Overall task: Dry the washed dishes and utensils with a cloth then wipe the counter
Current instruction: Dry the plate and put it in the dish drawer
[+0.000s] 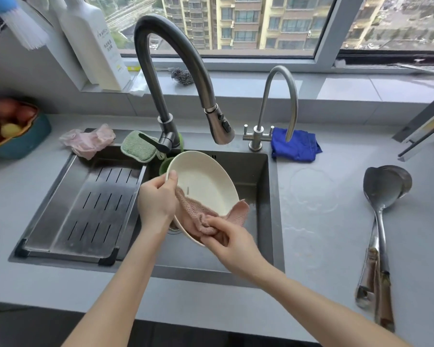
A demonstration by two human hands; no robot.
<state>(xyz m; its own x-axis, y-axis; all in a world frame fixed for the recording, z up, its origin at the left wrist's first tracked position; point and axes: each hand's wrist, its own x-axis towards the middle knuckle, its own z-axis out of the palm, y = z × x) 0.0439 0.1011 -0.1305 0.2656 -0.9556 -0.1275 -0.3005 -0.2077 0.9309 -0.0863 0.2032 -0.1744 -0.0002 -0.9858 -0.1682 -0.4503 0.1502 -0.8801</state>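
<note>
One cream bowl (206, 186) is in hand over the sink (256, 176), tipped on edge so its hollow faces up and to the right. Seen this way it reads as an oval, with its long axis running from the far side of the sink toward the person. A pink cloth (198, 216) lies across the lower part of the hollow and wraps over the near rim. The left hand (156, 199) grips the bowl's left rim, thumb inside and fingers curled behind, and carries its weight. The right hand (231, 241) pinches the bunched cloth against the near rim, its fingers closed round the folds. So the hands sit on opposite ends of the bowl, close but not touching. The far half of the hollow is bare of cloth, and that is probably where the wiping goes next, away from the right hand and along the long axis. Behind the bowl a green cup (164, 166) peeks out within the sink. A slotted drain tray (85, 204) covers the sink's left part, and a green sponge (135, 146) rests at its far edge beside the tap (176, 58). To the right of the sink, on the bench (336, 259), wet rings (313, 191) show, and a blue rag (293, 146) lies beyond them. Farther right a ladle (383, 194) and another utensil lie with their handles toward the person, nearer the right hand and, I judge, not yet dried.
</note>
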